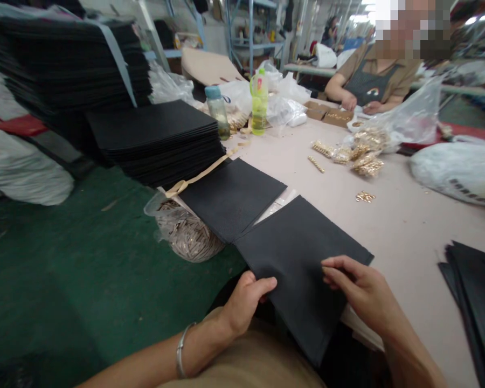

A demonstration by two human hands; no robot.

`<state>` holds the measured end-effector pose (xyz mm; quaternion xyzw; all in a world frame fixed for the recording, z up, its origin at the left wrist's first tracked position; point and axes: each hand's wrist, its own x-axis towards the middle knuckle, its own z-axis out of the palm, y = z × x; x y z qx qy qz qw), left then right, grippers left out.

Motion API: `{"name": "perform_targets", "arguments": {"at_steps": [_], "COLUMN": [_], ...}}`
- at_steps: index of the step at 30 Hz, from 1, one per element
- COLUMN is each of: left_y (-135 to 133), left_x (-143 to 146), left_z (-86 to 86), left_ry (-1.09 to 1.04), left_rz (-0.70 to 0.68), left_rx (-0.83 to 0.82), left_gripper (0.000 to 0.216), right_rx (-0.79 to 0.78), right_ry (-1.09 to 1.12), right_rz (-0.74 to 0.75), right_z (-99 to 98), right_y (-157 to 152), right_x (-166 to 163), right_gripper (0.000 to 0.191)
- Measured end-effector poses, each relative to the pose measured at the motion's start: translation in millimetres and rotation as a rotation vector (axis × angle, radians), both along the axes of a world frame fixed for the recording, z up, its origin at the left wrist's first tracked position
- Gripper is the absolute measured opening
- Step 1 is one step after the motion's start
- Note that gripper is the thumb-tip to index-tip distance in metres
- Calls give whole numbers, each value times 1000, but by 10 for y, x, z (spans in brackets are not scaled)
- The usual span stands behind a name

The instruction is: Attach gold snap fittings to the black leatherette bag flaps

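A flat black sheet, perhaps leather-like (295,242), overhangs the near table edge towards my lap. Gripping its left edge, my left hand (246,299) has the thumb on top and the fingers hidden underneath. My right hand (353,283) is over the sheet's right part, thumb and forefinger pinched together. Whatever is between those fingertips is too small to make out. A second black sheet (234,196) lies just beyond, its corner meeting the first. Small gold-coloured metal pieces (365,197) form a loose pile farther across the table.
Tall black stacks (161,134) stand at the left. Below the table edge hangs a clear bag of strips (189,231). Two bottles (259,105), bagged gold pieces (367,153) and a white bag (456,170) occupy the table (404,237). More black sheets (477,296) lie right. A co-worker (372,81) sits opposite.
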<state>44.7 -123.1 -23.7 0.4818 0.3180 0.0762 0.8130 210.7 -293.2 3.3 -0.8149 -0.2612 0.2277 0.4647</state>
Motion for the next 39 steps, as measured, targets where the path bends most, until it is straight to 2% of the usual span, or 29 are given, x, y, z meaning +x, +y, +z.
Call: {"name": "perform_targets", "arguments": {"at_steps": [4, 6, 12, 23, 28, 32, 36, 39], "left_y": [12, 17, 58, 53, 42, 48, 45, 77], "left_x": [52, 113, 240, 219, 191, 158, 178, 249], "left_z": [17, 45, 44, 33, 59, 82, 139, 322], "left_ry": [1, 18, 43, 27, 34, 29, -31, -196], "left_rz": [-5, -28, -77, -130, -180, -263, -353, -376], "left_rx": [-177, -209, -168, -72, 11, 120, 271, 449], "left_gripper": [45, 42, 37, 44, 42, 37, 32, 23], "right_rx": [79, 77, -7, -35, 44, 48, 31, 51], "right_ry": [243, 323, 371, 345, 339, 349, 150, 6], "right_rz": [88, 116, 205, 261, 226, 214, 179, 136], "right_z": [-126, -138, -70, -21, -45, -91, -102, -37], "right_y": [341, 430, 514, 556, 550, 514, 465, 462], "right_x": [74, 99, 107, 57, 46, 76, 112, 160], "right_gripper": [33, 33, 26, 23, 23, 22, 22, 23]}}
